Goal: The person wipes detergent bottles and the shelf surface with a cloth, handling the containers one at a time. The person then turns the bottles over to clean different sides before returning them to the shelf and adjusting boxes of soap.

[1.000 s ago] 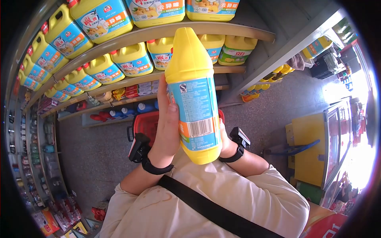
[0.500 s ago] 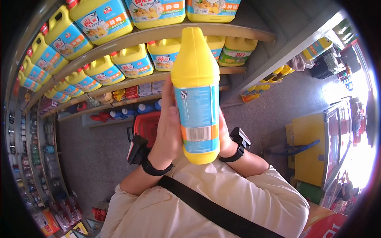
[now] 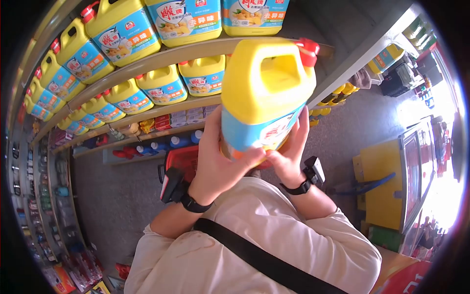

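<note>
Between both hands I hold a yellow detergent jug (image 3: 249,100) with a red cap, a moulded handle and a blue label. It is raised in front of my chest, its cap toward the upper right. My left hand (image 3: 218,152) grips the jug's left side, thumb across the lower front. Around the right side, my right hand (image 3: 291,152) is closed, its thumb meeting the left one near the label's lower edge. The fingers behind the jug are partly hidden.
Shelves (image 3: 191,46) ahead and to the left carry rows of similar yellow jugs (image 3: 127,36). A red basket (image 3: 181,159) stands on the floor below. Blue-capped bottles (image 3: 178,142) line the lowest shelf. On the right are a yellow-sided cabinet (image 3: 382,181) and a shelf post.
The jug has turned in my hands, from its narrow barcode side to its handle and front label, with the red cap now showing. My right hand has shifted up and outward.
</note>
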The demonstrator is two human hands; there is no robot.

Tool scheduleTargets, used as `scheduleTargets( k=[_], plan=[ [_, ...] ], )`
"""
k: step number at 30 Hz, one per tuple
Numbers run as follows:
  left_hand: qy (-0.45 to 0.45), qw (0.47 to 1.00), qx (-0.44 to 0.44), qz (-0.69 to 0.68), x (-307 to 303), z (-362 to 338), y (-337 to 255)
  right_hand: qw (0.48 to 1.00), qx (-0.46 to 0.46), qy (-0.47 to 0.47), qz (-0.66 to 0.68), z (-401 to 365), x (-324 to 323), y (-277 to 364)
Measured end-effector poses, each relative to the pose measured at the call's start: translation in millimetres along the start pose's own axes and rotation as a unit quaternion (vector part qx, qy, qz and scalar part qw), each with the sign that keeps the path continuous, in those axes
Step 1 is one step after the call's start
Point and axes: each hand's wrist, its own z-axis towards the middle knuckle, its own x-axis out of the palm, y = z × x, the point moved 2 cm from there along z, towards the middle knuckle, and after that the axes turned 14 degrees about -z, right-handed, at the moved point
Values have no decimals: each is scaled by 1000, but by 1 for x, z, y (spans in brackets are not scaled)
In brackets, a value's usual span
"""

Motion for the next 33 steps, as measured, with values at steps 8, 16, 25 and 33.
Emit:
scheduleTargets(
  k=[8, 16, 25, 33],
  plan=[
    [125, 977, 170, 34, 29, 0, -36, 905, 262, 214, 258, 3, -1, 22],
    [138, 977, 136, 92, 18, -5, -48, 904, 246, 246, 248, -8, 0, 21],
    [135, 975, 146, 100, 16, -7, -50, 903, 255, 250, 239, -9, 1, 23],
    [144, 974, 119, 129, 15, -9, -54, 899, 267, 252, 241, -8, 5, 28]
  ],
)
